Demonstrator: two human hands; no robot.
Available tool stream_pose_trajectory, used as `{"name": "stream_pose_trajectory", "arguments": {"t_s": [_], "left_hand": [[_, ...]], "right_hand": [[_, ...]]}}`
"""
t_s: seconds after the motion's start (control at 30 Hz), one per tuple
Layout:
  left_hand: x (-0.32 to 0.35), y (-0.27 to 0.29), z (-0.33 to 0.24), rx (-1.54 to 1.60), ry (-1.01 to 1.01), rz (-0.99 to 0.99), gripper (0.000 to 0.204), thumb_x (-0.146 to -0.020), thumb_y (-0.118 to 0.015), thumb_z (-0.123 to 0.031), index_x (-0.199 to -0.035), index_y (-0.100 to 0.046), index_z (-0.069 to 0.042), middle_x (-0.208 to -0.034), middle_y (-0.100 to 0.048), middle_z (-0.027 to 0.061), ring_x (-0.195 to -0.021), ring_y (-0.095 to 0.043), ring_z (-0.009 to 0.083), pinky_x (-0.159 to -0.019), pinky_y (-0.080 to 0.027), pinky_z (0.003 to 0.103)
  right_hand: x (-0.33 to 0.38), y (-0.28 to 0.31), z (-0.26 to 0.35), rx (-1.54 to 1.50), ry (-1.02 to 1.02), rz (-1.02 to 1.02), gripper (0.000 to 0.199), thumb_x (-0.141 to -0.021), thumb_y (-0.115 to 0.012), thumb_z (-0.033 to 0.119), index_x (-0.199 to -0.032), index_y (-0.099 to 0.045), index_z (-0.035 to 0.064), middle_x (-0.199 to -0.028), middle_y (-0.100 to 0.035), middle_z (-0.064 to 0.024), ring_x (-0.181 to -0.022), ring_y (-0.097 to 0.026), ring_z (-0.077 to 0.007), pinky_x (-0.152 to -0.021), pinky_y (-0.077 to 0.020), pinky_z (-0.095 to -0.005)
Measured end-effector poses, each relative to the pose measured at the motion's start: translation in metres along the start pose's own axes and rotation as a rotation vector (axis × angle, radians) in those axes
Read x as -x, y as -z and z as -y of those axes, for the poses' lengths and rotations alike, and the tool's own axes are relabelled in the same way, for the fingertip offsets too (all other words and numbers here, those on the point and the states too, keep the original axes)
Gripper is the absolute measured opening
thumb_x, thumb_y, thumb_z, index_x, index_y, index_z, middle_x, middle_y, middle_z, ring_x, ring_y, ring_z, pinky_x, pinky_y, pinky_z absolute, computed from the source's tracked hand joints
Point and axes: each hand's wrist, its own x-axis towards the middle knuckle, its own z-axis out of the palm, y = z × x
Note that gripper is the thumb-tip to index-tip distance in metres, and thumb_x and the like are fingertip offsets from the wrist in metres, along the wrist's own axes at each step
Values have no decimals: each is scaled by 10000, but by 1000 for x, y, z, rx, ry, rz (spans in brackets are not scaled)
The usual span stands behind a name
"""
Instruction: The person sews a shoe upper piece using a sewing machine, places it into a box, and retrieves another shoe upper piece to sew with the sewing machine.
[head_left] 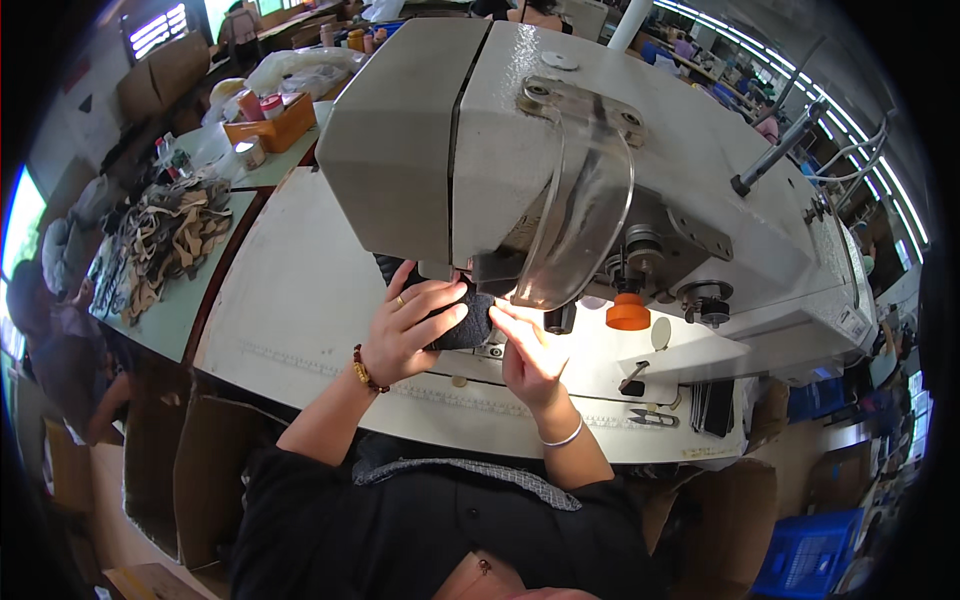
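Under the head of a large grey sewing machine (400,140) lies a dark, fuzzy fabric piece (474,326) with a rounded edge. My left hand (408,325) holds it from the left, fingers bent over its top. My right hand (532,358) has its fingertips together at the piece's right edge, close to the needle area. The machine head hides the needle and the far part of the piece. A lamp lights the bed brightly beside my right hand.
Small thread snips (652,418) and a stack of dark strips (713,408) lie on the table at right. A clear guard (575,220) and an orange knob (627,312) hang from the machine. Fabric scraps (165,240) heap at left, near another person (60,330). Cardboard boxes (225,470) stand below.
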Motion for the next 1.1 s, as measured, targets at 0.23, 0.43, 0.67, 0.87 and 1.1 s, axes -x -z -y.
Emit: {"name": "stream_pose_trajectory", "arguments": {"t_s": [0.23, 0.43, 0.67, 0.87, 1.1], "left_hand": [[-10, 2, 1, -12, 50, 20, 543, -549, -699, 11, -1079, -643, -95, -1124, -632, 38, -958, -602, 237, -1045, -346, 505], [-12, 0, 8, 1, 94, 38, 511, -560, -718, 21, -1055, -654, -92, -1025, -626, 27, -933, -584, 245, -937, -403, 456], [-23, -4, 10, 28, 150, 16, 421, -630, -714, -11, -1035, -667, -118, -1040, -632, 29, -972, -576, 267, -868, -420, 387], [-18, -9, 12, 35, 182, -21, 390, -654, -710, -14, -1028, -662, -113, -1045, -633, 38, -986, -571, 299, -886, -428, 405], [-21, -7, 2, -15, 231, 28, 405, -649, -702, -5, -1039, -647, -97, -1041, -628, 60, -1009, -569, 315, -899, -435, 423]], "right_hand": [[1, 2, 0, 9, 21, 4, 373, -727, -525, -183, -1026, -693, -36, -962, -697, -194, -881, -703, -295, -795, -552, -320], [3, 2, 1, 26, 6, 21, 371, -739, -525, -181, -1034, -695, -33, -950, -700, -192, -864, -704, -283, -777, -556, -314], [2, -1, -4, 35, 31, 11, 400, -737, -532, -185, -1072, -691, -34, -948, -699, -186, -844, -695, -273, -762, -557, -314], [2, -5, -3, 44, 36, 28, 425, -725, -537, -189, -1091, -685, -31, -963, -690, -179, -864, -684, -271, -759, -555, -313], [1, -3, 2, 43, 7, 32, 439, -710, -553, -183, -1089, -690, -11, -974, -666, -192, -851, -671, -292, -732, -545, -322]]}}
